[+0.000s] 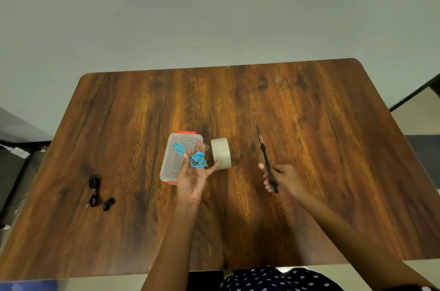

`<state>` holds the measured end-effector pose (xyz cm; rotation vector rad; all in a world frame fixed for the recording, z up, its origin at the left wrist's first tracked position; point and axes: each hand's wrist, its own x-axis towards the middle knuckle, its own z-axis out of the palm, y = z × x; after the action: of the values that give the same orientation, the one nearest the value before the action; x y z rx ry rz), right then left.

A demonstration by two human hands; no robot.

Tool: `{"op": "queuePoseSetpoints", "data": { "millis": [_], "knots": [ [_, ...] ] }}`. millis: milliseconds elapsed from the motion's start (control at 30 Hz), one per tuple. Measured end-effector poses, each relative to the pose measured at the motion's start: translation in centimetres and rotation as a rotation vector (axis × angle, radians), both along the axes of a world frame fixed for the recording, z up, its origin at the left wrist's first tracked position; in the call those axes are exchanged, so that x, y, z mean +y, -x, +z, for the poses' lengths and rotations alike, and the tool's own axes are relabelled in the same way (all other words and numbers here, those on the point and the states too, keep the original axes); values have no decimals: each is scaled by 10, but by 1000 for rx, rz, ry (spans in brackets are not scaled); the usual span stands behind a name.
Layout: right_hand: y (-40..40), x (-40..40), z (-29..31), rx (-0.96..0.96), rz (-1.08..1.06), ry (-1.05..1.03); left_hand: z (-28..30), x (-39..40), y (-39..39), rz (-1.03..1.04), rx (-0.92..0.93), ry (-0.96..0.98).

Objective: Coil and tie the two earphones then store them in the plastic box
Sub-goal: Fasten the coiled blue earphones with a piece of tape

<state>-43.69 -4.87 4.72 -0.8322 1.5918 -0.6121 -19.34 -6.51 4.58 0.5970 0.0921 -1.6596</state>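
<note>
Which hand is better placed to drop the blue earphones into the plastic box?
Left. The left hand already holds the coiled blue earphones directly over the open plastic box. The right hand is off to the side, its grip taken up by the scissors.

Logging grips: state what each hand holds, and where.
Left hand holds the blue earphones by their coiled cable; right hand grips the scissors at the handle end.

Left hand (193, 177) holds blue earphones (194, 156) above the plastic box (169, 166); right hand (281, 178) grips scissors (266, 159); black earphones (98, 193) lie on the desk (309, 124).
</note>
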Motion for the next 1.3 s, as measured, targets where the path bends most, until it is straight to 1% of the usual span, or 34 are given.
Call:
{"op": "queuePoseSetpoints", "data": {
  "millis": [67,133,200,267,367,500,567,633,700,733,800,833,867,933,1000,1033,1067,1167,1300],
  "knots": [
    [3,-7,-12,336,124,50,-1,3,-5,-14,-14,1],
    [2,-11,-20,580,198,58,-2,5,-9,-39,-13,20],
    [-4,-15,-24,733,233,72,2,7,-11,-84,-22,43],
    [-11,-16,-25,793,256,90,3,10,-16,-118,-16,52],
    [-16,-17,-28,855,291,103,5,16,-23,-163,22,104],
    [-13,-14,-32,934,367,90,8,18,-29,-165,-16,76],
    [-16,-12,-33,908,379,129,9,19,-31,-166,-12,77],
    [-29,-13,-34,826,342,238,10,19,-33,-176,-4,84],
    [-45,-19,-34,686,274,367,12,19,-33,-186,-6,87],
    [-54,-25,-35,592,236,400,14,19,-34,-191,-4,95],
    [-73,-39,-34,400,166,382,17,19,-36,-200,8,122],
    [-83,-46,-34,335,148,346,19,19,-38,-203,1,125],
    [-90,-53,-36,301,141,321,19,19,-39,-203,-14,115],
    [-101,-63,-38,297,142,322,21,19,-40,-206,-42,85],
    [-109,-69,-36,324,148,375,23,19,-41,-205,-59,57],
    [-110,-70,-33,370,167,406,24,19,-41,-208,-59,59],
    [-110,-71,-32,450,204,444,25,20,-42,-221,-61,73],
    [-106,-67,-22,777,379,543,24,21,-47,-263,-48,128],
    [-93,-57,-22,1034,617,570,21,21,-51,-274,-20,76]
  ]
}}
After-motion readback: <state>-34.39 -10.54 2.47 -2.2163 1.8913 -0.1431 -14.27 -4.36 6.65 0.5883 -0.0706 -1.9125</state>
